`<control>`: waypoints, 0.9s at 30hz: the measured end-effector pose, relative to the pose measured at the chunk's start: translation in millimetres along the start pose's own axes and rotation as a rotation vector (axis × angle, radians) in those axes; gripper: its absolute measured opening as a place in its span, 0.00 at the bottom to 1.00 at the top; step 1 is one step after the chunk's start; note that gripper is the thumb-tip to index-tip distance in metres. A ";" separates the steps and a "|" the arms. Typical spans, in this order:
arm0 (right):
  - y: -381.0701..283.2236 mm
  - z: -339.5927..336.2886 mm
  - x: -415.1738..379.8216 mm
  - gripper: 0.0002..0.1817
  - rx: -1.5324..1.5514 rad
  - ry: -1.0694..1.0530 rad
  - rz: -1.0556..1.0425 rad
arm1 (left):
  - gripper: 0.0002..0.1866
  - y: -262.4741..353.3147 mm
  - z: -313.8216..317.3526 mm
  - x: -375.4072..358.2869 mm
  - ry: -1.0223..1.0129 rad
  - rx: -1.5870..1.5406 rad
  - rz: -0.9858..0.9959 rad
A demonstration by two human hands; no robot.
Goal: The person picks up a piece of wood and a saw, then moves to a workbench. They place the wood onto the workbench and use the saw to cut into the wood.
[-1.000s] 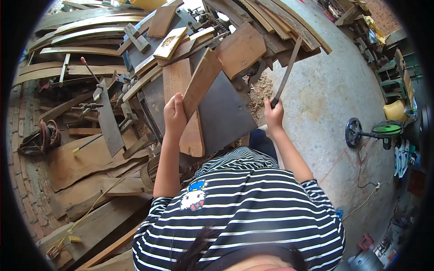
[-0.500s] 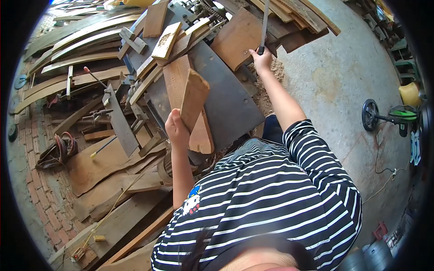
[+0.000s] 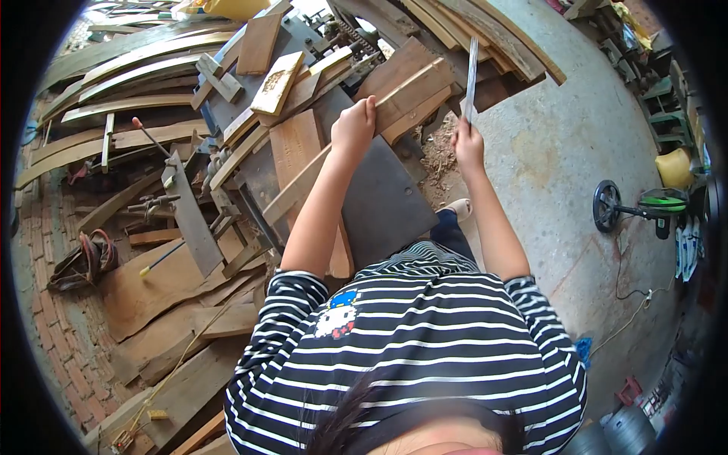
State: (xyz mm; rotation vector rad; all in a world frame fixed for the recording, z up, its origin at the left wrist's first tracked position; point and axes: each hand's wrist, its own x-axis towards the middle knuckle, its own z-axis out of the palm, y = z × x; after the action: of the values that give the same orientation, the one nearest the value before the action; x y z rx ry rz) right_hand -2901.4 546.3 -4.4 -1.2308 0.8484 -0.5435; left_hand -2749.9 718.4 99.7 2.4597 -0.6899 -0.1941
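My left hand (image 3: 354,129) is closed around a long wooden board (image 3: 409,92), gripping its near edge around the middle. The board slants from lower left to upper right across the machine's flat metal table (image 3: 390,193). My right hand (image 3: 468,144) is wrapped around the lower end of a long, thin, flat metal tool (image 3: 472,80), which points away from me. That tool stands just right of the board's far end. Under the left forearm, another plank (image 3: 296,140) lies on the metal table. A short pale wood block (image 3: 277,83) rests beyond it.
Curved wooden strips (image 3: 144,57) are stacked at the far left. More planks (image 3: 493,34) lie at the top right, near sawdust (image 3: 440,159) on the floor. A tilted metal plate (image 3: 193,216) stands left of the table. A wheeled green-and-black device (image 3: 607,205) is at right.
My left hand has moved up and right, and the board has swung from steeply raised to a long slant across the table. My right hand has shifted slightly right and down with the metal tool.
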 end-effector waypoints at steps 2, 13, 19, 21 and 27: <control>1.3 -26.0 -25.8 0.20 -0.013 0.008 0.053 | 0.25 -15.3 19.9 22.0 -0.042 0.028 -0.001; 9.1 -58.7 -156.0 0.11 -0.469 -0.125 0.070 | 0.30 -87.0 48.0 42.9 -0.175 0.229 -0.221; -19.9 -8.0 -109.6 0.09 -0.955 -0.373 -0.170 | 0.26 -106.6 35.7 27.9 -0.234 0.099 -0.046; -24.2 11.1 -96.5 0.10 -0.974 -0.411 -0.189 | 0.26 -105.3 35.5 26.5 -0.249 0.135 -0.051; -27.2 40.7 -90.0 0.10 -1.063 -0.472 -0.205 | 0.25 -98.8 38.8 25.9 -0.180 0.239 -0.064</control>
State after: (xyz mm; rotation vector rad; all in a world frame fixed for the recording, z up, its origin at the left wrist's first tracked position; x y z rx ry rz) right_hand -2919.7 631.5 49.4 -2.3165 0.5896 0.1122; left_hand -2695.9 755.5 12.4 2.7192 -0.7476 -0.3813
